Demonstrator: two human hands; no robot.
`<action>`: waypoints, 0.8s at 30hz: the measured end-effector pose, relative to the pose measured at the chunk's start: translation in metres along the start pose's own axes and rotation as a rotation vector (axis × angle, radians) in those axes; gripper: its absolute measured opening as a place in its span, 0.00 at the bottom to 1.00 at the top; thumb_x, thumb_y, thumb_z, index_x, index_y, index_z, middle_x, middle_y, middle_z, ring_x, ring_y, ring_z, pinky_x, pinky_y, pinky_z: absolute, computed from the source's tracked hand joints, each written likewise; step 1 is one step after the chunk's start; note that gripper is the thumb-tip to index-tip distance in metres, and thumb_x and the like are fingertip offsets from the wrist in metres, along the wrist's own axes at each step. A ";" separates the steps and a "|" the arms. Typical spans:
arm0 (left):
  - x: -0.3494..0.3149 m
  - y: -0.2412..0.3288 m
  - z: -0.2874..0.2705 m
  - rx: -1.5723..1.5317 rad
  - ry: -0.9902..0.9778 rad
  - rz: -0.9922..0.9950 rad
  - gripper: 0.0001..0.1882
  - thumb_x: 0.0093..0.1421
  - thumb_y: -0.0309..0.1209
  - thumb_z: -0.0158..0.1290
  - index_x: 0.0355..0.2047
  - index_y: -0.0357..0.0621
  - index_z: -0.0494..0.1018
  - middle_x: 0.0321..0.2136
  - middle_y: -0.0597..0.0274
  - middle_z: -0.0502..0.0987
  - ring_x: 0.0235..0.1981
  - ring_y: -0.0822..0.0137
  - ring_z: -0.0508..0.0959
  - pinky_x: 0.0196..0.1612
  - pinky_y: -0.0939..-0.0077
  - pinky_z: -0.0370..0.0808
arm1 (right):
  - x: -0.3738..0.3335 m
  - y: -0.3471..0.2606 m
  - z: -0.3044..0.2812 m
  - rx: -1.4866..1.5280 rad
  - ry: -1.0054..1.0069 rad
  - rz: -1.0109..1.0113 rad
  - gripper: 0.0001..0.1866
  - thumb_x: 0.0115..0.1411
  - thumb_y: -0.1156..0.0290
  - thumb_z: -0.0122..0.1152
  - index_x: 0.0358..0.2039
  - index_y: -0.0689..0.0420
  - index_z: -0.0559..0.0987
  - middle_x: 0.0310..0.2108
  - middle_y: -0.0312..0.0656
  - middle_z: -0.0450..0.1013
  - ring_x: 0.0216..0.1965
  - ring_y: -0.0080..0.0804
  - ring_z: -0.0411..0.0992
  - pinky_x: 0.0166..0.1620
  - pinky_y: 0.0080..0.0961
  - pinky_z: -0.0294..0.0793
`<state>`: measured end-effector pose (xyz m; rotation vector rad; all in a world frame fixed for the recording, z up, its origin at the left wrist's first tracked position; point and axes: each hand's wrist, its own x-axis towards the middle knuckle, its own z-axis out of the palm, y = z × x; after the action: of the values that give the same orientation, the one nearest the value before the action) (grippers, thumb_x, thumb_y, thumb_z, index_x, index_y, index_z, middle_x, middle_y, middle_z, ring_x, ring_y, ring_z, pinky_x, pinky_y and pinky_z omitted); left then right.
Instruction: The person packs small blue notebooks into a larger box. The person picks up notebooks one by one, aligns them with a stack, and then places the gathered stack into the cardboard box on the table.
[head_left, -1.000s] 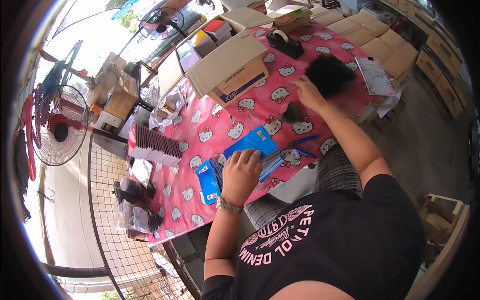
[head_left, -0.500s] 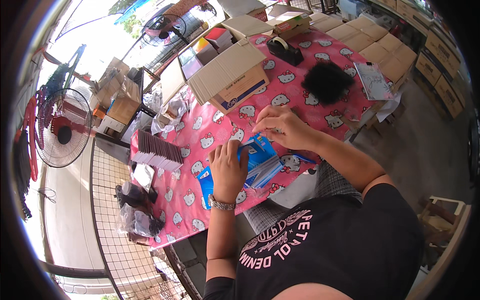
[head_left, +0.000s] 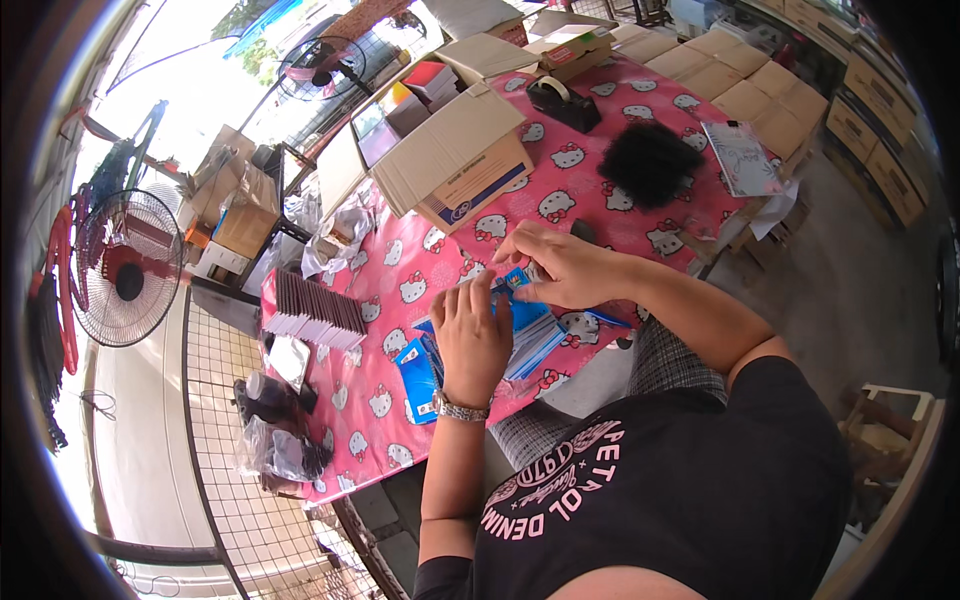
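Note:
Flat blue-and-white packets [head_left: 536, 345] lie in a fanned pile at the table's near edge. My left hand [head_left: 472, 335], with a metal watch at its wrist, is bent over the pile, its fingers and thumb closed at a blue packet [head_left: 517, 290]. Part of that packet is hidden behind the hands. My right hand [head_left: 570, 265] arches over the packet's far end, fingers curved and thumb apart from them, low near the blue surface. More blue packets [head_left: 415, 380] lie left of my left wrist.
A pink patterned cloth covers the table [head_left: 410, 290]. An open cardboard box [head_left: 470, 185] stands beyond my hands. A row of dark-edged booklets [head_left: 315, 310] is at left. Farther right are a tape dispenser [head_left: 563, 103], a black fuzzy bundle [head_left: 652, 163] and a notebook [head_left: 742, 160].
My left hand has shifted slightly right and down. My right hand has come lower toward the blue packet, its thumb now spread from the fingers. The view has shifted a little.

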<state>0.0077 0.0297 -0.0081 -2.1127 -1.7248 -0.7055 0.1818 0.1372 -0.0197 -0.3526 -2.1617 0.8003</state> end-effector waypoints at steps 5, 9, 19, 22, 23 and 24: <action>0.002 0.002 0.001 -0.008 -0.063 0.021 0.14 0.61 0.32 0.55 0.45 0.42 0.71 0.37 0.58 0.78 0.43 0.55 0.76 0.52 0.58 0.66 | 0.002 -0.009 -0.006 -0.113 -0.076 -0.030 0.15 0.64 0.71 0.59 0.50 0.58 0.71 0.27 0.46 0.76 0.33 0.43 0.77 0.39 0.36 0.75; -0.003 -0.004 -0.006 -0.090 -0.063 -0.001 0.10 0.62 0.29 0.54 0.43 0.40 0.71 0.35 0.56 0.78 0.40 0.53 0.76 0.52 0.58 0.66 | 0.026 -0.025 -0.026 0.179 -0.379 0.315 0.16 0.65 0.70 0.56 0.52 0.59 0.70 0.34 0.50 0.77 0.36 0.48 0.78 0.41 0.36 0.77; -0.004 0.000 -0.005 -0.004 -0.059 -0.090 0.13 0.62 0.35 0.57 0.44 0.46 0.73 0.47 0.58 0.76 0.54 0.50 0.71 0.64 0.51 0.60 | -0.089 0.232 0.036 -0.560 -0.151 0.452 0.26 0.50 0.49 0.70 0.37 0.59 0.78 0.60 0.60 0.63 0.59 0.67 0.63 0.57 0.55 0.68; -0.018 -0.023 -0.005 -0.032 -0.020 -0.167 0.17 0.57 0.37 0.62 0.44 0.44 0.75 0.45 0.57 0.75 0.52 0.49 0.69 0.58 0.53 0.64 | -0.005 0.154 0.013 -0.098 -0.244 0.603 0.29 0.57 0.44 0.62 0.47 0.56 0.80 0.49 0.51 0.75 0.50 0.45 0.73 0.50 0.36 0.73; -0.018 -0.026 -0.003 -0.105 -0.007 -0.173 0.18 0.56 0.36 0.64 0.43 0.43 0.75 0.42 0.56 0.76 0.49 0.50 0.71 0.56 0.54 0.66 | 0.017 0.125 0.001 0.297 -0.232 0.508 0.29 0.59 0.45 0.62 0.47 0.58 0.79 0.48 0.48 0.75 0.49 0.38 0.73 0.50 0.33 0.73; -0.016 -0.025 -0.002 -0.113 -0.007 -0.178 0.18 0.54 0.35 0.65 0.42 0.42 0.75 0.40 0.56 0.76 0.47 0.50 0.71 0.53 0.55 0.67 | 0.031 0.098 -0.010 0.686 -0.212 0.405 0.29 0.60 0.46 0.61 0.48 0.60 0.79 0.47 0.45 0.76 0.48 0.32 0.73 0.49 0.29 0.72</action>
<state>-0.0189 0.0210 -0.0167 -2.0520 -1.9371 -0.8644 0.1680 0.2315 -0.0597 -0.3560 -1.8683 1.8036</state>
